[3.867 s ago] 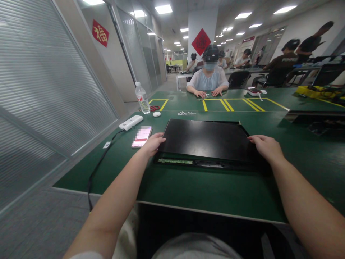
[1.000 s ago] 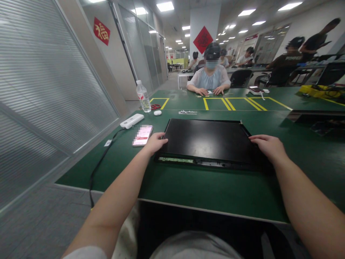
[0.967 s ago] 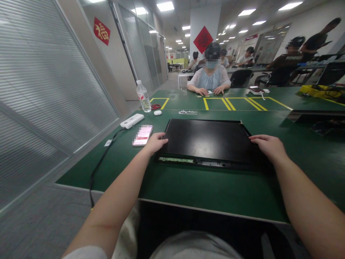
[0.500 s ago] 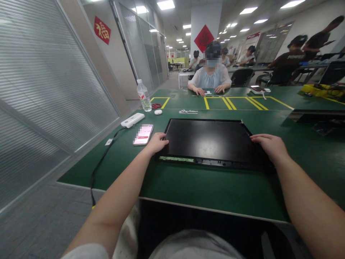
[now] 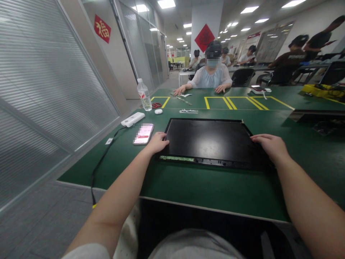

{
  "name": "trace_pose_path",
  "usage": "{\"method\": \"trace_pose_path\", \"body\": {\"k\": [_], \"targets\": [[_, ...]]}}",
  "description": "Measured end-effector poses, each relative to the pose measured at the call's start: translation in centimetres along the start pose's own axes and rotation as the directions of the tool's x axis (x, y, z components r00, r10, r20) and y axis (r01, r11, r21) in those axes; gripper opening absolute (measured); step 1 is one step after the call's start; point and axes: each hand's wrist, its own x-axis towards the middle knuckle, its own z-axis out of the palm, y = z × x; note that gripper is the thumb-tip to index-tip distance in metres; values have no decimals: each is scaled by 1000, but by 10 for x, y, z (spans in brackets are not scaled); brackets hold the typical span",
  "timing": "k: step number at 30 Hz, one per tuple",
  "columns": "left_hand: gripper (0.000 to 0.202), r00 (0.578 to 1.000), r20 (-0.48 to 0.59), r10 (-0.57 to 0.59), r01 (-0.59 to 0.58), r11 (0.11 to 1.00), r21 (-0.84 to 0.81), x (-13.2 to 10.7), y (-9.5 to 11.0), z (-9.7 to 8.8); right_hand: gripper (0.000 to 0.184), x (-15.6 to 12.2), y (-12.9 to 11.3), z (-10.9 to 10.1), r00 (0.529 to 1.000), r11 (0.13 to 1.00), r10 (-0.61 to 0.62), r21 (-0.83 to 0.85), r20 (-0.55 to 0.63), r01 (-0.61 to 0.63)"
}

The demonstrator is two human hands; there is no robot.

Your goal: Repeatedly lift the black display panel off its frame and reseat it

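Note:
A black display panel (image 5: 207, 138) lies flat on the green table, its dark screen facing up. Along its near edge the frame is uncovered, with a green circuit board strip (image 5: 176, 158) at the left. My left hand (image 5: 158, 142) grips the panel's left edge, thumb on top and fingers along the side. At the opposite side, my right hand (image 5: 271, 145) is closed on the right edge, its fingertips at the rim; part of its grip is hidden from view.
Left of the panel lie a lit phone (image 5: 143, 133), a white power bank (image 5: 133, 119) with a black cable, a small white case (image 5: 159, 112) and a water bottle (image 5: 145, 95). Red-handled scissors (image 5: 156, 105) and thin pale strips (image 5: 188, 111) lie beyond. A co-worker (image 5: 211, 73) sits opposite.
Both my hands and the panel stay in place. Across the table, the co-worker's hand on the left side of the picture has moved further left, and thin strips there have shifted left.

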Motion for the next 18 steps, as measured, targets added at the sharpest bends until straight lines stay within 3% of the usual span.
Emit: {"method": "trace_pose_path", "body": {"k": [18], "targets": [[48, 998, 45, 36, -40, 996, 79, -5, 2, 4, 19, 0, 0, 1, 1000, 1000, -16, -25, 4, 16]]}}
